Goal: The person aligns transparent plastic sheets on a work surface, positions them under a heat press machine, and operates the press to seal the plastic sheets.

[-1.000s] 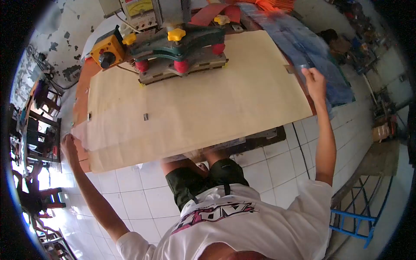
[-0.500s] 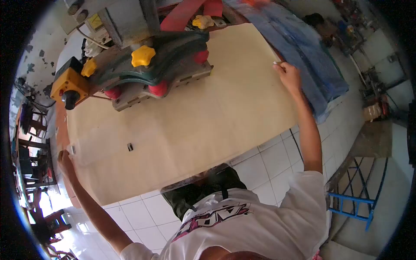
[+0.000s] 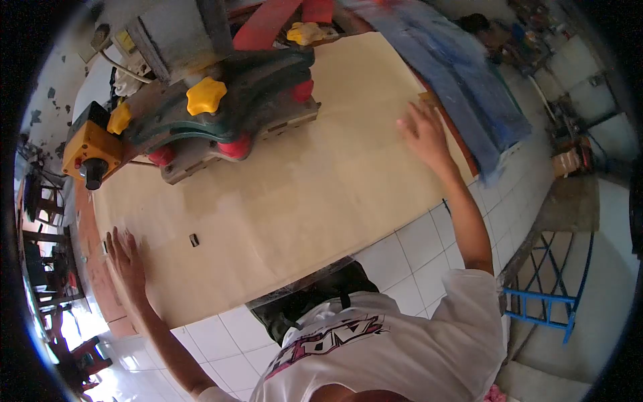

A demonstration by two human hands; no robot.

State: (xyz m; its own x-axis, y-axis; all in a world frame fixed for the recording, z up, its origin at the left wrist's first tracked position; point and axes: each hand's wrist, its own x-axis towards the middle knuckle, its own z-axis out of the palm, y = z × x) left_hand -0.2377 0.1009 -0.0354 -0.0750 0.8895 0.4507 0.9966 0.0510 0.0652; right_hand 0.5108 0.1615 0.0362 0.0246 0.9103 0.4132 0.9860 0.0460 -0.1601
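Note:
A large tan sheet (image 3: 321,201) covers most of the table, and both my hands are at it. My left hand (image 3: 128,264) lies with its fingers stretched out near the sheet's left edge, beside a small dark piece (image 3: 104,247). Another small dark, clip-like piece (image 3: 194,240) rests on the sheet to the right of that hand. Over the right part of the sheet is my right hand (image 3: 426,137), fingers spread and nothing in them. Whether its palm presses on the sheet I cannot tell.
A heavy machine head (image 3: 234,110) with yellow star knobs (image 3: 206,96) and red round parts juts over the sheet's far side. An orange control box (image 3: 92,151) hangs at its left. Blue sheeting (image 3: 462,87) lies right of the table; a blue metal frame (image 3: 542,305) stands lower right.
Both hands have gone from closed at the sheet's edges to open with fingers spread. My right hand has shifted left and inward; my left hand has moved slightly right onto the sheet.

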